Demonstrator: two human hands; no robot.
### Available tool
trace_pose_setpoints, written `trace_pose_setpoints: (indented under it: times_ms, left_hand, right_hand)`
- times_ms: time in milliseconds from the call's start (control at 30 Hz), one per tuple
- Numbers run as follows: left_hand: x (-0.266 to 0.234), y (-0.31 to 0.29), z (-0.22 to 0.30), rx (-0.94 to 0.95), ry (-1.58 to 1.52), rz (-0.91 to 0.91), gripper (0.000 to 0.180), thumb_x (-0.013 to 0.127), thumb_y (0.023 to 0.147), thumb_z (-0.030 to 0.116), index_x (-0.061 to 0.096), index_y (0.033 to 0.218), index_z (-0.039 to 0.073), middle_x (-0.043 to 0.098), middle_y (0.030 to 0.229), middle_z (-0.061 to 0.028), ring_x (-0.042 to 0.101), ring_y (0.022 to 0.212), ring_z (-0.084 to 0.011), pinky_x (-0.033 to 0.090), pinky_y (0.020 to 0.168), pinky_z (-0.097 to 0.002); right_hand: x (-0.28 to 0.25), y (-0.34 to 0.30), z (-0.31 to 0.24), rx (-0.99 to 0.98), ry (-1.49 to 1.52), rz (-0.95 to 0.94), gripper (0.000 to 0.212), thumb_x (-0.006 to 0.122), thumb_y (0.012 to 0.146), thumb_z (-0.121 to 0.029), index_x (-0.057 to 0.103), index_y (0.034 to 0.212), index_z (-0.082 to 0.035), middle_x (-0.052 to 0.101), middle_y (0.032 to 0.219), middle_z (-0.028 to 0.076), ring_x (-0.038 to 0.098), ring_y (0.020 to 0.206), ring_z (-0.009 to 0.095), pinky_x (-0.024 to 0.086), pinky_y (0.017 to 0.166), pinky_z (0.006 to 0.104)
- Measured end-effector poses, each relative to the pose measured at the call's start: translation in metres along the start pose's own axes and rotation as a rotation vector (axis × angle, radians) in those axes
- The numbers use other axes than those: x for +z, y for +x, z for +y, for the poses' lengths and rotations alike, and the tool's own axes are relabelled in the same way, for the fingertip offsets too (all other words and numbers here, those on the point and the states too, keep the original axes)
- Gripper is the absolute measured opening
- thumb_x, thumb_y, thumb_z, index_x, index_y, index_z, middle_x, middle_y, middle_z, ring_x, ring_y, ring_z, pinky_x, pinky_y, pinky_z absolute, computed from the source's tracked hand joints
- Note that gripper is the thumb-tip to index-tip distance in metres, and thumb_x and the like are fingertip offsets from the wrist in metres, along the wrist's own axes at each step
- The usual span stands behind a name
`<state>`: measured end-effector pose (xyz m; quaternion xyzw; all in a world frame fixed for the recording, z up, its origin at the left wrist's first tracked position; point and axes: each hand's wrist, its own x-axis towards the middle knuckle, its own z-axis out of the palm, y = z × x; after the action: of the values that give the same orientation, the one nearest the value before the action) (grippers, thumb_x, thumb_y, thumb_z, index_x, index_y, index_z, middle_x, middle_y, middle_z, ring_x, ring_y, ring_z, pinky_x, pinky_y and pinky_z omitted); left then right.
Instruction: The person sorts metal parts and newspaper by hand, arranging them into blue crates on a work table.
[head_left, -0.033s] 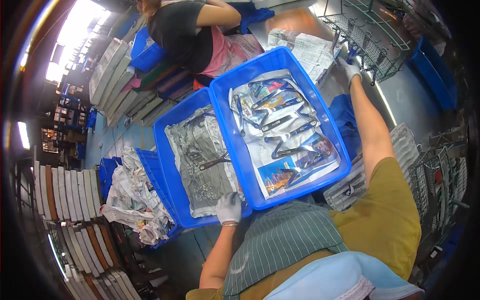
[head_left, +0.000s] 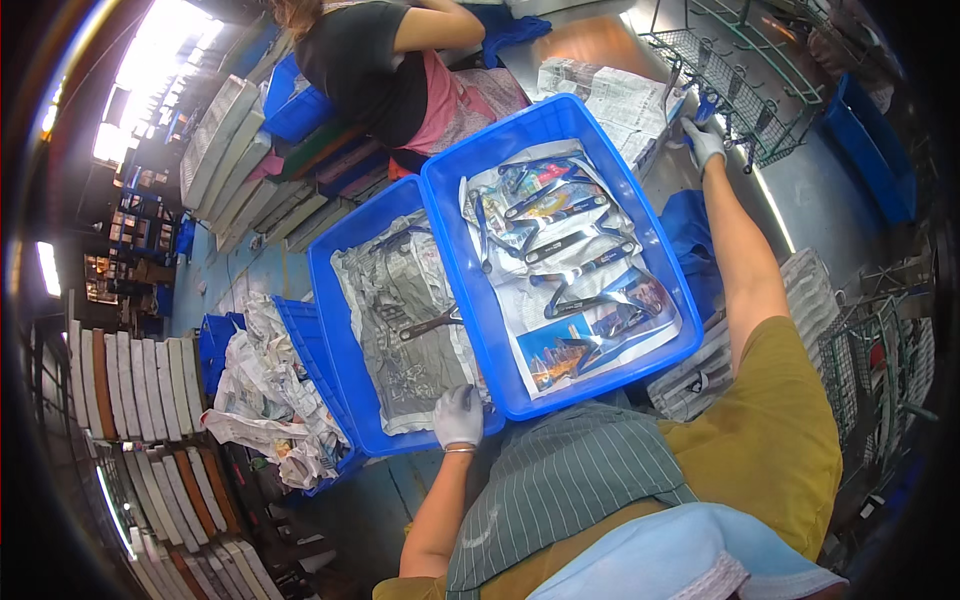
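My left hand (head_left: 459, 420), in a white glove, has its fingers curled at the near rim of the left blue tub (head_left: 326, 300). Inside that tub, a dark forked part (head_left: 428, 325) lies on crumpled grey paper. Overlapping it stands the right blue tub (head_left: 690, 345), lined with newspaper. Several glossy, angled metal parts (head_left: 575, 242) are spread across this lining. My right hand (head_left: 706, 142), also gloved, reaches far right beside a green wire rack (head_left: 735, 105). Its fingers close around something blue and shiny that I cannot make out.
Newspaper sheets (head_left: 605, 95) lie beyond the right tub on a metal bench. Crumpled paper (head_left: 270, 390) fills another blue bin at left. A co-worker in a black top (head_left: 350, 75) is close behind the tubs. Stacked boards (head_left: 130, 385) line the left side.
My right hand has shifted slightly to the right, and the blue thing at its fingers shows a little differently. My left hand stays at the tub rim.
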<state>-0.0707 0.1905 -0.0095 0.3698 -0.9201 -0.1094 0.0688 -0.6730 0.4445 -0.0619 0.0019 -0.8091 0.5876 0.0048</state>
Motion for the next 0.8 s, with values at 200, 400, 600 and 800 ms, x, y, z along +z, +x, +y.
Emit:
trace_pose_setpoints:
  times_ms: [200,400,600,800]
  left_hand:
    - [-0.002,-0.003,-0.002,-0.067,0.053,-0.029,0.018,0.059,0.079,0.027,0.067,0.088,0.013,0.064,0.092,-0.0062,0.058,0.085,-0.0278,0.045,0.076,-0.0383]
    - [-0.001,-0.001,-0.002,-0.073,0.037,-0.038,0.018,0.058,0.079,0.026,0.067,0.088,0.012,0.064,0.092,-0.0066,0.058,0.086,-0.0280,0.045,0.077,-0.0387]
    - [-0.005,-0.001,0.005,-0.071,0.035,0.011,0.018,0.060,0.079,0.027,0.067,0.086,0.012,0.063,0.087,-0.0080,0.058,0.082,-0.0289,0.046,0.073,-0.0395]
    - [-0.003,-0.001,0.001,-0.027,-0.046,0.127,0.023,0.062,0.079,0.031,0.065,0.093,0.014,0.062,0.093,-0.0055,0.058,0.085,-0.0269,0.044,0.075,-0.0405]
  right_hand:
    - [0.059,-0.023,-0.016,-0.273,0.118,0.027,0.035,0.064,0.082,-0.030,0.064,0.108,-0.006,0.060,0.113,0.014,0.057,0.102,0.024,0.041,0.089,0.0299]
    - [0.067,0.070,-0.010,-0.083,-0.569,0.133,0.062,0.055,0.080,-0.056,0.055,0.118,-0.006,0.062,0.099,0.023,0.059,0.092,0.036,0.045,0.081,0.0444]
    - [0.085,-0.028,-0.102,-0.399,-0.003,-0.200,0.036,0.049,0.092,-0.029,0.056,0.121,-0.009,0.060,0.116,0.011,0.056,0.107,0.021,0.043,0.089,0.0323]
    - [0.116,-0.208,-0.200,-0.454,0.432,-0.922,0.033,0.052,0.090,-0.008,0.052,0.123,-0.004,0.059,0.117,0.005,0.053,0.108,0.013,0.039,0.095,0.0273]
